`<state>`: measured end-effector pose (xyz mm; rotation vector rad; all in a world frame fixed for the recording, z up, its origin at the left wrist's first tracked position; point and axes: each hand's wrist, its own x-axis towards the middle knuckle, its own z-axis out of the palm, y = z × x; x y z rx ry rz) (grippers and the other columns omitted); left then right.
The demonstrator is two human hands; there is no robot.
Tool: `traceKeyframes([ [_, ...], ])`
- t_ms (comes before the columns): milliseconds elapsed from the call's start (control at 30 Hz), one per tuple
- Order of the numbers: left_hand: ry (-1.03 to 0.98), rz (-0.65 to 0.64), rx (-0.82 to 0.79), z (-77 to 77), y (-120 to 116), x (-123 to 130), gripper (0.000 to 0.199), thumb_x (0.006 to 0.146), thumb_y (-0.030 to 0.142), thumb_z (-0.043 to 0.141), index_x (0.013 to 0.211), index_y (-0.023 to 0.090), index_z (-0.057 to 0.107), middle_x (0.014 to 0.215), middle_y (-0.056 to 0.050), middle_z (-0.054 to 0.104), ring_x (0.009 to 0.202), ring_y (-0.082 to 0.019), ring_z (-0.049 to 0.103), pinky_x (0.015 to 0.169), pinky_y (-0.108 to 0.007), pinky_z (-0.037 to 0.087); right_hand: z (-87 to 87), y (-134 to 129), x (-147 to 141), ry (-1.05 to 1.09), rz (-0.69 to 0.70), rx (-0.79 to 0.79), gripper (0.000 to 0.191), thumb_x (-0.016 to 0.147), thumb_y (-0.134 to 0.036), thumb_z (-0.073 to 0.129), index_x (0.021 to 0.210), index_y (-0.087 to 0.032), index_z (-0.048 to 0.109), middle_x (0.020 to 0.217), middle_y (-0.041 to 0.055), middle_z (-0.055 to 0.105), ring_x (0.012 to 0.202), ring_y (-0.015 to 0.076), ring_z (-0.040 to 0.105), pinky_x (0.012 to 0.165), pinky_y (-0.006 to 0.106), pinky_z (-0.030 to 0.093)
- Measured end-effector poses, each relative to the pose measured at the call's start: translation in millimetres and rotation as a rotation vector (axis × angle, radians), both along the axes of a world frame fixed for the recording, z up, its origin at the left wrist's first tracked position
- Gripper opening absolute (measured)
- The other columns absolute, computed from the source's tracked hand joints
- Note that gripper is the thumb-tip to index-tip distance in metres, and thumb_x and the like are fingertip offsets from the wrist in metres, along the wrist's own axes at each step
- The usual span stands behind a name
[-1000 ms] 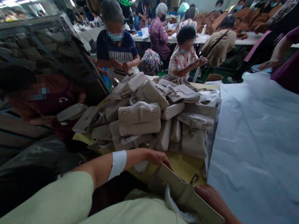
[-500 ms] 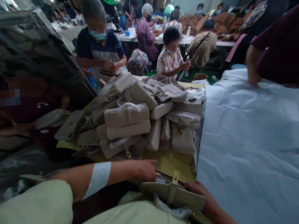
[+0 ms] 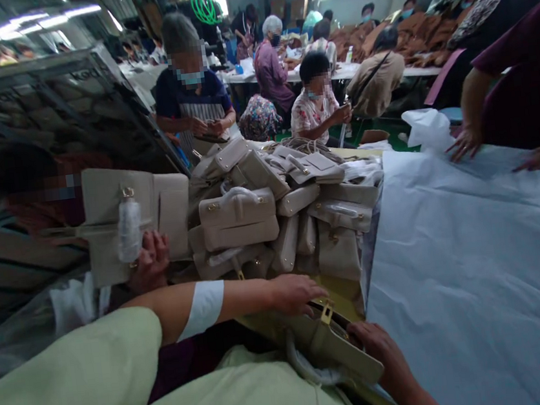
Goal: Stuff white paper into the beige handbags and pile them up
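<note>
A beige handbag with a gold clasp rests tilted at my lap, its mouth open at the top. Its plastic-wrapped handle hangs on the side toward me. My right hand grips the bag's right end, fingers over the upper edge. Above the left part of the mouth, my left hand reaches across with fingers stretched toward the clasp; whether they touch the bag I cannot tell. White tape is wrapped round my left forearm.
A pile of beige handbags lies ahead on a yellow surface. At left, a co-worker's hand holds up an opened handbag beside a metal rack. White sheeting covers the right side, with another co-worker's hands on it.
My left hand has moved from the bag's left end toward the clasp. My right hand keeps its hold. The co-worker at left has lifted a handbag upright, and my view has shifted.
</note>
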<state>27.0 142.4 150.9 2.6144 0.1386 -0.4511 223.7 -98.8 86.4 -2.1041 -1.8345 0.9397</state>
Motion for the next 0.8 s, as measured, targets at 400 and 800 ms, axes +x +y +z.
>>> traceKeyframes([
  [400, 0.129, -0.126, -0.108, -23.2, -46, 22, 0.021, 0.085, 0.019, 0.074, 0.105, 0.020, 0.078, 0.108, -0.008, 0.079, 0.098, -0.024, 0.072, 0.085, -0.031, 0.057, -18.8, 13, -5, 0.191, -0.005, -0.076, 0.049, 0.084, -0.026, 0.059, 0.129, -0.034, 0.077, 0.137, 0.0017, 0.078, 0.140, 0.0282, 0.058, 0.132, 0.059, 0.010],
  [800, 0.345, 0.033, 0.100, -72.1, -36, -11, 0.034, 0.094, 0.023, 0.060, 0.123, 0.015, 0.074, 0.125, -0.018, 0.076, 0.108, -0.034, 0.075, 0.095, -0.043, 0.058, 4.5, 23, -16, 0.173, -0.070, -0.139, 0.037, 0.085, -0.032, 0.064, 0.118, -0.030, 0.080, 0.124, 0.0056, 0.082, 0.120, 0.0280, 0.068, 0.113, 0.044, 0.036],
])
